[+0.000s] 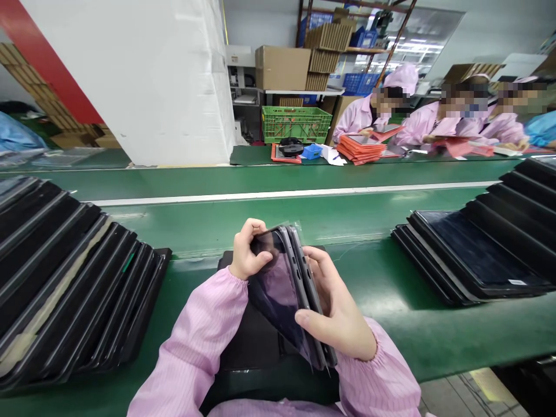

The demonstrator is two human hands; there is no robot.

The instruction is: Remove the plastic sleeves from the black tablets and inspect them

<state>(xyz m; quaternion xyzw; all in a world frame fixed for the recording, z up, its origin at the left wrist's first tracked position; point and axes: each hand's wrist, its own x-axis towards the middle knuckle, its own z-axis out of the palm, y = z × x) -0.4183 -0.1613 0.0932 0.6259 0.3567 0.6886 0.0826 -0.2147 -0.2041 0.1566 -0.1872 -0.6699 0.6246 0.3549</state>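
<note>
From here I see the left hand (249, 249) with its fingers curled tight over the top edge of a dark tablet (299, 278), and the right hand (334, 315) pinching the tablet's lower side, thumb pressed on the clear bag (278, 295) around it. The tablet is held up over the near side of the green belt (369, 278), between black stacks at left (65, 278) and right (473, 243).

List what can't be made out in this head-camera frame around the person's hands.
Head view:
- Dark device in a clear bag: front partly hidden by the left hand and right hand.
- White label on the black stack: too small to read.
- Orange stack: too distant to identify.
</note>
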